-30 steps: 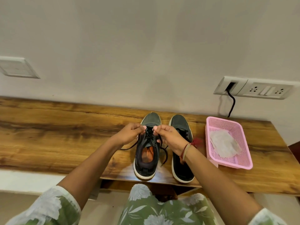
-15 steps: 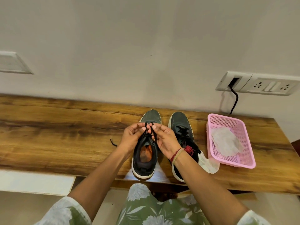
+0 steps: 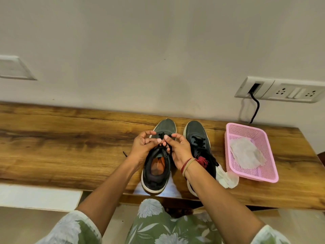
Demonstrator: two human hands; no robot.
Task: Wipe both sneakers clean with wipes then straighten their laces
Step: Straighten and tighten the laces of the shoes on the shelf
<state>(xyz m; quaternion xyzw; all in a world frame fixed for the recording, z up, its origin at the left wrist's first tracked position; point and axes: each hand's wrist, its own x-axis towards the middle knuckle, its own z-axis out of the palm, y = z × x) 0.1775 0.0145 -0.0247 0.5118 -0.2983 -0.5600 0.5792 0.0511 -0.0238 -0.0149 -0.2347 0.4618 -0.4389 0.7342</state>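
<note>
Wooden surface, left sneaker: left grip and right grip have come together, both pinching its lace, so tying's underway.

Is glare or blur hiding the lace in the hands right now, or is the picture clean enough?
Head view: light soft and even, left hand and right hand sharp; the lace they pinch is black on a dark sneaker, hard to trace; a pale glare patch lies on the table at that sneaker's heel; the wide lens slants the wall socket.
</note>
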